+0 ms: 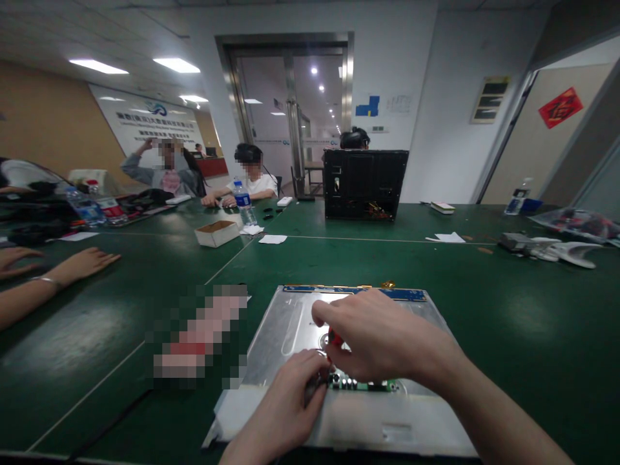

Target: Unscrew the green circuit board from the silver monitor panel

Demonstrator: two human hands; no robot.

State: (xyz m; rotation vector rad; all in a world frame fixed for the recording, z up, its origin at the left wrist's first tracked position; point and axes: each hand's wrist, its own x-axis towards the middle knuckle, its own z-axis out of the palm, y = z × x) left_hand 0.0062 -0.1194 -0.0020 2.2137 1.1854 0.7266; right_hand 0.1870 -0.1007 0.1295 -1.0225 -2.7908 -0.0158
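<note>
A silver metal display panel lies flat on the table, with a blue circuit strip along its far edge and a green circuit board near its middle. Over that middle my right hand is closed around a screwdriver, of which only some red and black handle shows. Just left of the green board, my left hand has its fingers drawn together close to the tool's lower end. Something dark shows between thumb and fingers there, mostly hidden. The screwdriver's tip is out of sight.
Left of the panel lies a blurred-out flat object with a dark cable. Farther off are an open white box, a water bottle, a black monitor casing and metal parts. Another person's hands rest at left.
</note>
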